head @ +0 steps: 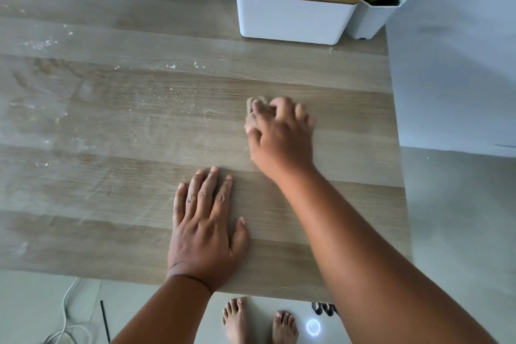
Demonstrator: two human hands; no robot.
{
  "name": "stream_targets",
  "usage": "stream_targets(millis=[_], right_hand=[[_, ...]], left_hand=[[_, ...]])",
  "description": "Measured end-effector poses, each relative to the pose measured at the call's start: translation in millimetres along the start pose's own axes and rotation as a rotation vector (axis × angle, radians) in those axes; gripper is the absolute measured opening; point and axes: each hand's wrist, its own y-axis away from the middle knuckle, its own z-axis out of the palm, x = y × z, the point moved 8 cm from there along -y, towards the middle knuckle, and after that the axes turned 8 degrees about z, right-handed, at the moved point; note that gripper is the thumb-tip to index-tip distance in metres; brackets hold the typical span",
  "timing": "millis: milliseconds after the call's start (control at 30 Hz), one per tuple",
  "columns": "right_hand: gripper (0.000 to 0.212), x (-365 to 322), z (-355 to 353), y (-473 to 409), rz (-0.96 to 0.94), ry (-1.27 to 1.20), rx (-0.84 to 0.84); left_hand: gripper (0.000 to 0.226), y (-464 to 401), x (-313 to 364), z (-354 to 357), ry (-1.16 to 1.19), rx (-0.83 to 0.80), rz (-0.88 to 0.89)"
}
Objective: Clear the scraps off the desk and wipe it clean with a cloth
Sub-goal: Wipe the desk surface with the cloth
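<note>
Wood-grain desk (117, 131), pale planks, set against a light wall. Damp streaks and fine white specks (42, 43) spread over the left and middle; the right part looks cleaner. Right hand (282, 134) is curled down on a small tan cloth (252, 109), fingers bunched over it, gripping it against the desktop right of centre. Left hand (206, 226) lies flat, fingers spread, palm down near the front edge, holding nothing. White tissue box (296, 17) with tan lid stands at the back right; a white plant pot (374, 17) is just beside it. Grey floor, bare feet (259, 321) and a white cable (67, 318) below.
</note>
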Motion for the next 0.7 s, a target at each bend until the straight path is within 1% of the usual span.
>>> stream_targets(millis=[100, 133, 200, 233, 300, 367, 400, 467, 567, 633, 700], right_hand=[[0.049, -3.1, -6.6, 60.1, -0.175, -0.013, -0.013], [0.051, 9.4, -9.6, 79.1, -0.206, -0.013, -0.022], [0.054, 52.1, -19.3, 103.1, -0.203, 0.013, -0.018], [0.054, 77.4, -25.3, 105.1, -0.163, 0.036, -0.006], [0.051, 120.5, -35.6, 92.2, 0.004, 0.07, 0.018], [0.047, 136.1, -36.6, 67.9, 0.199, 0.068, 0.042], [0.046, 130.5, -34.8, 56.8, 0.258, 0.06, 0.051], [0.045, 100.8, -27.3, 40.6, 0.269, 0.034, 0.054], [0.046, 42.5, -21.3, 51.2, 0.145, -0.018, 0.049], [0.05, 10.4, -18.2, 87.3, 0.015, -0.043, 0.017], [0.056, 0.3, -17.6, 133.6, -0.124, -0.06, -0.046]], left_hand=[[0.075, -0.2, 1.1, -0.4, -0.005, 0.011, 0.002], [0.075, -0.1, 1.1, -0.4, -0.005, 0.011, 0.002], [0.075, -0.7, 1.4, 0.1, 0.0, 0.018, 0.006], [0.075, -0.8, 1.2, 0.3, 0.002, 0.019, 0.007], [0.075, -1.2, 0.5, 0.3, 0.007, 0.018, 0.01], [0.075, -1.6, 0.1, 1.2, 0.002, 0.011, 0.007], [0.075, -1.2, 0.7, 1.4, 0.0, 0.006, 0.007], [0.074, -1.0, 0.7, 0.8, 0.005, 0.007, -0.001], [0.072, -0.3, 0.8, 0.4, 0.009, 0.007, -0.001], [0.069, 1.0, 0.3, -0.9, 0.01, 0.024, 0.006], [0.068, 1.1, 2.1, -2.0, 0.013, 0.044, 0.019]])
